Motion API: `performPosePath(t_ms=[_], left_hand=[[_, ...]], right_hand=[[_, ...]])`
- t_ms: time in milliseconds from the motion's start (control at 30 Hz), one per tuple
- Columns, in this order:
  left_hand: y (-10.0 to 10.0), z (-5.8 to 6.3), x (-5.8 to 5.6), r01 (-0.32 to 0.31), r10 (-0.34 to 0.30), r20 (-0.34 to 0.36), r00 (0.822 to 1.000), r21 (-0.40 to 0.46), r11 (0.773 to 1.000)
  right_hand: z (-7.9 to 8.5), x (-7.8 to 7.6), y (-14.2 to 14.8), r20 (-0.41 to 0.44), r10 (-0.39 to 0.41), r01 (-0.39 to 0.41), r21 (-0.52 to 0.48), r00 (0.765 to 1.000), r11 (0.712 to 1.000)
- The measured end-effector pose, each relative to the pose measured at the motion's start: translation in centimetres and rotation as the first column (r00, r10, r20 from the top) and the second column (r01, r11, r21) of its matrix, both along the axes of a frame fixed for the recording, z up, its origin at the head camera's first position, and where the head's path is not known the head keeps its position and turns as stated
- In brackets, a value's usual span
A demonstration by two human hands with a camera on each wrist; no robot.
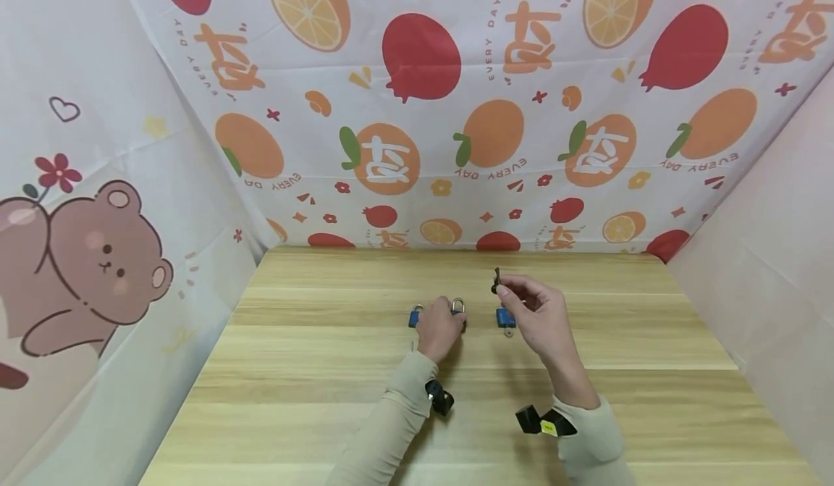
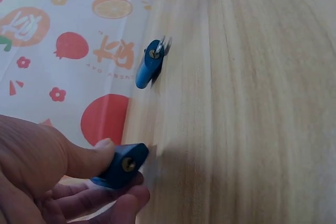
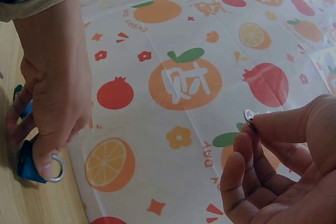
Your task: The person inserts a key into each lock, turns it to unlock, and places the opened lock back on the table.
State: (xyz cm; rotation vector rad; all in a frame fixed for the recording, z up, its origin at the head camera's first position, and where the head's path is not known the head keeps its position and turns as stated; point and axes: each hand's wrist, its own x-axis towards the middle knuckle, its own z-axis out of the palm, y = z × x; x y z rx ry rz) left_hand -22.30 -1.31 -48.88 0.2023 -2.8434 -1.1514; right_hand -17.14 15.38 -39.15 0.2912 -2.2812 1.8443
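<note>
My left hand (image 1: 441,329) grips a blue padlock (image 2: 125,165) between thumb and fingers. Its keyhole shows bare in the left wrist view, and its silver shackle (image 3: 59,169) sticks out past the thumb. Raised over the table, my right hand (image 1: 536,316) pinches a small key (image 3: 249,116) between thumb and fingertips. Below that hand lies a second blue padlock (image 1: 504,318) with a key (image 1: 509,332) in its keyhole. A third blue padlock (image 1: 414,318) lies just left of my left hand, partly covered by it.
The wooden table (image 1: 293,377) runs back to a fruit-printed cloth (image 1: 430,145). Cloth walls also stand at the left and right. A thin metal piece (image 1: 412,345) lies near the left sleeve. Each wrist wears a black camera (image 1: 440,397).
</note>
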Motion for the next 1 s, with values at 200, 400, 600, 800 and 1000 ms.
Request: performPosePath(t_ms=[200,400,600,800,1000], left_hand=[[-0.2,0.3,-0.4,-0.004,0.014,-0.092,0.996,0.108,0.994],[-0.6,0.7,-0.7,0.011,0.030,-0.182,0.983,0.218,0.976],[-1.2,2.0,-0.8,0.045,0.023,-0.226,0.974,0.291,0.956],[-1.3,3.0,-0.8,0.044,0.051,-0.250,0.967,0.361,0.931],[-1.4,4.0,-0.7,0.041,0.062,-0.237,0.970,0.409,0.912]], right_hand=[[0.0,-0.2,0.3,-0.007,0.004,-0.004,-0.012,1.000,1.000],[0.2,-0.1,0.6,-0.002,-0.001,0.001,-0.006,1.000,1.000],[0.2,-0.2,0.9,-0.014,-0.004,0.004,-0.011,1.000,1.000],[0.3,-0.3,0.8,-0.003,-0.006,0.006,-0.009,1.000,1.000],[0.2,-0.3,0.8,0.007,-0.017,0.017,0.004,1.000,1.000]])
